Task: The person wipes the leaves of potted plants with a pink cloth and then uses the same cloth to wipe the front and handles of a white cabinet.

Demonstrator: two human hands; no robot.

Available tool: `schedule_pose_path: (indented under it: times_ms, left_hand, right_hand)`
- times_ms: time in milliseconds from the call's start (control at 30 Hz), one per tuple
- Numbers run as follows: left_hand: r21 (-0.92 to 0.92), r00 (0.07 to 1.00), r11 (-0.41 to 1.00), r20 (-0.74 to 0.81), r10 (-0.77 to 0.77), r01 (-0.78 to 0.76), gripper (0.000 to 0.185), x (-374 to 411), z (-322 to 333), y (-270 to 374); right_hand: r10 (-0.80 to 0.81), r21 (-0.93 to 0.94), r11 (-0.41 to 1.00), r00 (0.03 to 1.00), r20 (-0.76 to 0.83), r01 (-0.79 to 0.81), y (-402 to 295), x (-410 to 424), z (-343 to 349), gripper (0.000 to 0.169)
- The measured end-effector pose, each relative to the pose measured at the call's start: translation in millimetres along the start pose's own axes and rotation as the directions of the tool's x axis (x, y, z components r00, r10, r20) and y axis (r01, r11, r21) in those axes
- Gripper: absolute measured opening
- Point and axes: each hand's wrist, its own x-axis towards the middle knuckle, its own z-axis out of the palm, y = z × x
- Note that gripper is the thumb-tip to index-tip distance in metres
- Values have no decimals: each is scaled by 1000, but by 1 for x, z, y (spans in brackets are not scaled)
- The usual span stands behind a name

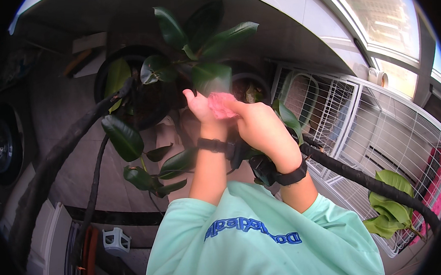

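Observation:
Pinched in my right hand is a crumpled pink cloth, against the near end of a broad, glossy dark green leaf. My left hand is beside the cloth with its palm up and thumb raised apart. Its other fingers are hidden behind the cloth and leaf, so its hold is unclear. The leaf belongs to a broad-leaved potted plant, probably a rubber plant, with more large leaves fanning out beyond my hands. Dark straps circle both wrists.
Thick dark stems cross on the left, and another stem runs right. Dark plant pots stand ahead. A white wire cage lines the right below a window. A small plastic stool and a front-loading machine are left.

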Motion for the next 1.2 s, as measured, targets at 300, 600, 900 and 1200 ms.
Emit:
schedule_pose_path:
  times_ms: [300,600,900,1200]
  left_hand:
    - [-90,994,996,104,17,-7,80,-6,26,-12]
    - [-50,992,999,122,-12,18,74,-6,35,-20]
    - [73,999,997,43,8,-11,67,-2,29,-12]
    - [50,974,998,-223,38,-28,48,7,15,-2]
  right_hand:
    - [116,-58,984,846,-521,-170,18,17,-23,34]
    - [81,-38,994,904,-421,-107,28,29,-13,35]
    - [50,-195,976,972,-231,-96,19,14,10,33]
    - [-3,-318,940,929,-371,-124,-6,16,-38,24]
